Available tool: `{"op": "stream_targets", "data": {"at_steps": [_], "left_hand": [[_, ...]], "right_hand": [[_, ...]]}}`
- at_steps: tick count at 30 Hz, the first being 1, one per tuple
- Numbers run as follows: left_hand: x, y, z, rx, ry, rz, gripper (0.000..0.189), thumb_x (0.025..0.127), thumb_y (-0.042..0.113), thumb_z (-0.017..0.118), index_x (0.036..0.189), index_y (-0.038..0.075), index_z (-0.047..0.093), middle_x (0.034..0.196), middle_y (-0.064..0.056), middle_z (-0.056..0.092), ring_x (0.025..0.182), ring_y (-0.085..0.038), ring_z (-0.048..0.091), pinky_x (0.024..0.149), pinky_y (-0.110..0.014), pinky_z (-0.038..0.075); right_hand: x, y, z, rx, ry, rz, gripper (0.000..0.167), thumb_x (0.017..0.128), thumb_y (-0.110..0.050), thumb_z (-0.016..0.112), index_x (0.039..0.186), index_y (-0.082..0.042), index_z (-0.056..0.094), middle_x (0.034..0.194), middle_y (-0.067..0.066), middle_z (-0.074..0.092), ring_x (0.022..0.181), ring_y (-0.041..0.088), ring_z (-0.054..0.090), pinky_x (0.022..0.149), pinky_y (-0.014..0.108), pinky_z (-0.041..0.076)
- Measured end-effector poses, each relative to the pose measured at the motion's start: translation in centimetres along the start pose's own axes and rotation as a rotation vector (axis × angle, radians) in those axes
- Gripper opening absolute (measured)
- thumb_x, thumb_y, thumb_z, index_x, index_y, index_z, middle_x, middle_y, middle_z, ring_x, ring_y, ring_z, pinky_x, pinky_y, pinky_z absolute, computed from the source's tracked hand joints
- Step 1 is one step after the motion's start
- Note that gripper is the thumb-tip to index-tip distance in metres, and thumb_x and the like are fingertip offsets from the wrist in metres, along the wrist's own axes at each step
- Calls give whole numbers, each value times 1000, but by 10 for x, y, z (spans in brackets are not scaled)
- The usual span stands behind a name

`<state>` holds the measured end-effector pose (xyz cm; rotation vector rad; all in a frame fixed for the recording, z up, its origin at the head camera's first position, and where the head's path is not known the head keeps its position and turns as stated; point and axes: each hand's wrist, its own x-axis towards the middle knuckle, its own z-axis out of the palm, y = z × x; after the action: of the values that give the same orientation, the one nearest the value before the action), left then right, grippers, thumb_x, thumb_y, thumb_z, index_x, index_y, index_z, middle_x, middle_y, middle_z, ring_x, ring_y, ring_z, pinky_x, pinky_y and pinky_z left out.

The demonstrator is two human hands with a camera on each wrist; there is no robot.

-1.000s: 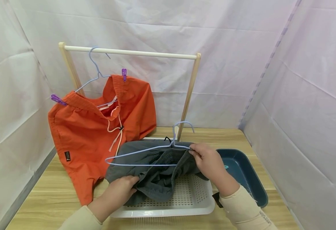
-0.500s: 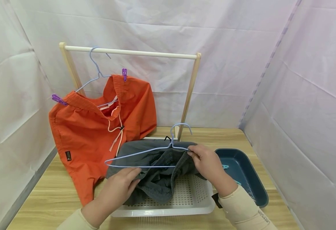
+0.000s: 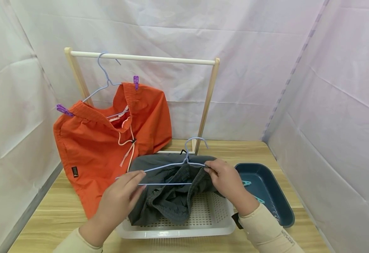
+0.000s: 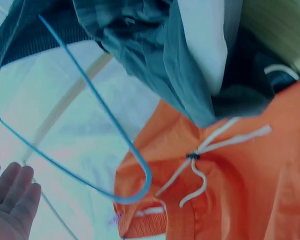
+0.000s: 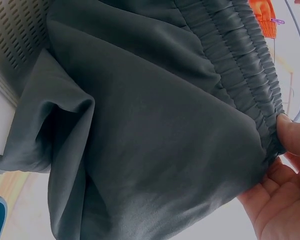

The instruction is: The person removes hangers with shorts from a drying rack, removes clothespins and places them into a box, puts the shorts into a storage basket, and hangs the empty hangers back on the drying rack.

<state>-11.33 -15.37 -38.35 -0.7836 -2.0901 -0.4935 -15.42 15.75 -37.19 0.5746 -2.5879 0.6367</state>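
Observation:
Dark grey elastic-waist pants (image 3: 175,211) lie bunched over a white perforated basket (image 3: 184,233). My right hand (image 3: 226,181) pinches their waistband at the right side, where one end of a light blue wire hanger (image 3: 168,183) goes inside the waist. In the right wrist view, thumb and fingers grip the gathered waistband (image 5: 250,65). The hanger's hook points up, and its left end sticks out of the waist. Near that left end is my left hand (image 3: 121,196), its fingers extended. The left wrist view shows that hand (image 4: 12,210) apart from the hanger, holding nothing.
Orange drawstring pants (image 3: 108,151) hang from another blue hanger (image 3: 107,75) on a rack (image 3: 146,58), held by purple clips (image 3: 65,110). A dark blue tray (image 3: 272,189) with teal clips (image 3: 246,183) stands at the right. White cloth walls surround the wooden table.
My left hand has let go of the grey waistband and moved left and up to the hanger's left end. The hanger has shifted slightly left; my right hand keeps its grip.

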Motion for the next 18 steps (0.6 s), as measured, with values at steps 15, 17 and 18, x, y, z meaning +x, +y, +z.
{"op": "stream_targets", "data": {"at_steps": [15, 17, 18], "left_hand": [[3, -21, -15, 77, -234, -224, 52, 65, 10, 88, 112, 3, 68, 103, -14, 67, 88, -29, 67, 64, -42, 57], [2, -22, -15, 73, -240, -226, 49, 65, 9, 88, 110, 3, 68, 99, -13, 68, 86, -27, 67, 64, -41, 57], [2, -23, -14, 71, -243, -226, 47, 66, 9, 87, 109, 4, 69, 97, -12, 69, 86, -26, 67, 64, -41, 57]], "right_hand": [[-2, -3, 0, -21, 12, -39, 18, 84, -6, 73, 101, -6, 74, 86, 4, 68, 77, 17, 66, 65, 33, 56], [-2, -4, 0, -24, 11, -38, 18, 84, -6, 73, 102, -6, 74, 86, 4, 68, 77, 17, 66, 64, 32, 56], [-2, -4, 0, -27, 11, -37, 18, 84, -6, 73, 102, -6, 74, 87, 4, 68, 77, 17, 66, 64, 32, 56]]}}
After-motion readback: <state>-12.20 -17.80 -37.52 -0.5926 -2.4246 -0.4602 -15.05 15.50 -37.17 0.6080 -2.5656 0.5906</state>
